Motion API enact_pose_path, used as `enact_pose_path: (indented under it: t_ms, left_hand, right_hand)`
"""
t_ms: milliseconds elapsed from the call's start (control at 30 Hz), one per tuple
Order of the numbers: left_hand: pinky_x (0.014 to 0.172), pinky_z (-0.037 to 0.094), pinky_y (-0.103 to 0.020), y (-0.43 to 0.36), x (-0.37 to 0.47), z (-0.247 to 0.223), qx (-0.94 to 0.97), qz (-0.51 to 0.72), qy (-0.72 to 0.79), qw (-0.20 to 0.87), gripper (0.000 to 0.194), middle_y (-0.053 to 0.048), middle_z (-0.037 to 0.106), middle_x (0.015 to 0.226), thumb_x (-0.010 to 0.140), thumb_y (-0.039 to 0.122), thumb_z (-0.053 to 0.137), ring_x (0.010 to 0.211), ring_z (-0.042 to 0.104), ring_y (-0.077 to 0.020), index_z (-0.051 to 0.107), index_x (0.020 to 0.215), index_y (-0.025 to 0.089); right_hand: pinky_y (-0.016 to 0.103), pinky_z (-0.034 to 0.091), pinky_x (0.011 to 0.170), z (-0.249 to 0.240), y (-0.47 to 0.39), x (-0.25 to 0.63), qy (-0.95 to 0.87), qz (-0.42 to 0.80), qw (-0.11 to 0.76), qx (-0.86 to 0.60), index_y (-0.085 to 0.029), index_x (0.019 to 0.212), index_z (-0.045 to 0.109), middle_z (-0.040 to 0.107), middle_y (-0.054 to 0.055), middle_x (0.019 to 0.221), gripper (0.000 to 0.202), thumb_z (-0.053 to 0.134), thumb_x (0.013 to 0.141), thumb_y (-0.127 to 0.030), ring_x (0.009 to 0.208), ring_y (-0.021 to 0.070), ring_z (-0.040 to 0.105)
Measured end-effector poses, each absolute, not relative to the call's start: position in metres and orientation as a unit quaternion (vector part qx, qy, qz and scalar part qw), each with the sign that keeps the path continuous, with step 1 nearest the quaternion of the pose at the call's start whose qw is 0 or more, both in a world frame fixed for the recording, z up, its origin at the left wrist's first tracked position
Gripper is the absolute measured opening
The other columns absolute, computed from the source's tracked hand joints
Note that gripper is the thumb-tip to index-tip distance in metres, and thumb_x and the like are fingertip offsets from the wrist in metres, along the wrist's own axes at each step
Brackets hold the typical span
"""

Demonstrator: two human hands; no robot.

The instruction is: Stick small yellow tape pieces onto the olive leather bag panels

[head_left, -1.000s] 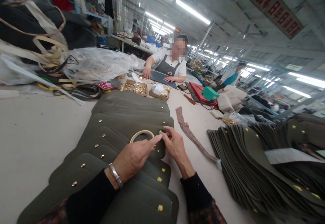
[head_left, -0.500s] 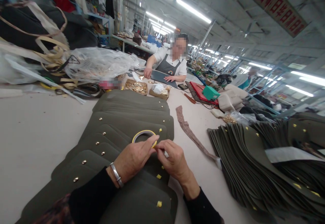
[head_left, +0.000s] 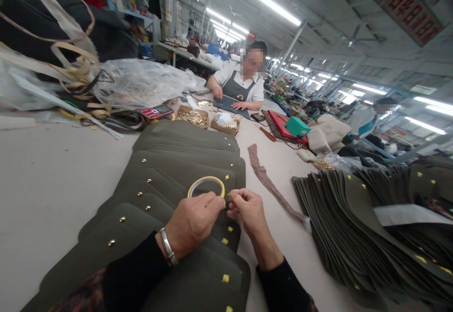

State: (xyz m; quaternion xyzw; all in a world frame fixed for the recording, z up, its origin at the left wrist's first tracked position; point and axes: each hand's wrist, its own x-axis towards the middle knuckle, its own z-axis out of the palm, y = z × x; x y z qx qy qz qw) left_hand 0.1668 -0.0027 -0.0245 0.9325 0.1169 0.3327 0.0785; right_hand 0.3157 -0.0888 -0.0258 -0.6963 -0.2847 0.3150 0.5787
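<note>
your left hand [head_left: 194,224] is closed, with its thumb and fingers pinching the near edge of a round yellow tape roll with a grey inside [head_left: 206,178]. the roll stands up just past those fingers. your right hand [head_left: 249,213] is close beside it, thumb and finger pressed together on a small bit of yellow tape [head_left: 230,193]. the two hands are near each other but apart.

under your left hand, flat dark green sheets with round corners [head_left: 184,168] lie over one another on the pale, smooth desk [head_left: 53,175]. to the left of that hand, shiny gold oval metal bits [head_left: 122,219] sit on the sheets. little yellow tape squares [head_left: 224,241] are on the sheets too, between your hands and nearer to you, and one more is just past your right hand.

to the right of your right hand there is a long, thin, speckled brown strip [head_left: 264,177]. farther right is a thick fanned pile of dark green sheets [head_left: 332,222]. far ahead of both hands, a person in a white shirt and grey apron [head_left: 242,92] leans at the desk.
</note>
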Motion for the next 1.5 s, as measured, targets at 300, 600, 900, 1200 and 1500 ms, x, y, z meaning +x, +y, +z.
enact_pose_path:
  t_ms: [300, 600, 900, 1200, 1500]
  left_hand:
    - [0.069, 0.043, -0.035, 0.003, 0.176, -0.029, 0.976, 0.125, 0.175, 0.041, 0.012, -0.006, 0.063, 0.087, 0.089, 0.011, 0.049, 0.083, 0.055, -0.0237, 0.058, 0.088, 0.019]
    - [0.072, 0.043, -0.037, 0.004, 0.176, -0.029, 0.976, 0.11, 0.179, 0.051, 0.014, -0.007, 0.062, 0.088, 0.09, 0.012, 0.045, 0.083, 0.054, -0.0238, 0.058, 0.089, 0.018]
    - [0.072, 0.042, -0.038, 0.006, 0.179, -0.031, 0.976, 0.116, 0.175, 0.048, 0.017, -0.007, 0.061, 0.088, 0.092, 0.014, 0.041, 0.084, 0.053, -0.0239, 0.057, 0.09, 0.018]
    - [0.072, 0.043, -0.035, 0.01, 0.175, -0.03, 0.976, 0.135, 0.163, 0.059, 0.021, -0.006, 0.059, 0.089, 0.095, 0.016, 0.036, 0.083, 0.051, -0.0219, 0.056, 0.091, 0.018]
    - [0.068, 0.044, -0.033, 0.011, 0.167, -0.026, 0.967, 0.206, 0.132, 0.069, 0.019, -0.003, 0.056, 0.083, 0.095, 0.017, 0.036, 0.078, 0.052, -0.02, 0.054, 0.089, 0.019]
  right_hand:
    - [0.021, 0.045, 0.047, -0.035, -0.101, 0.326, -0.442, 0.248, 0.405, -0.761, -0.016, 0.075, 0.069, 0.063, 0.0, 0.058, 0.017, 0.058, 0.08, -0.027, 0.048, 0.0115, 0.057]
    - [0.022, 0.041, 0.059, -0.037, -0.092, 0.317, -0.558, 0.083, 0.286, -0.774, -0.018, 0.068, 0.066, 0.067, 0.001, 0.065, 0.017, 0.054, 0.077, -0.009, 0.059, 0.0133, 0.059]
    - [0.023, 0.044, 0.05, -0.039, -0.085, 0.326, -0.459, 0.172, 0.332, -0.806, -0.016, 0.104, 0.061, 0.061, -0.005, 0.054, 0.026, 0.06, 0.078, -0.018, 0.049, 0.0148, 0.059]
    - [0.027, 0.046, 0.073, -0.041, -0.103, 0.329, -0.633, 0.054, 0.287, -0.717, -0.019, 0.084, 0.068, 0.067, 0.005, 0.08, 0.015, 0.054, 0.088, -0.017, 0.076, 0.0168, 0.062]
    - [0.025, 0.04, 0.065, -0.033, -0.089, 0.318, -0.543, 0.072, 0.227, -0.805, -0.019, 0.072, 0.07, 0.069, 0.003, 0.073, 0.015, 0.059, 0.082, -0.019, 0.068, 0.0157, 0.061]
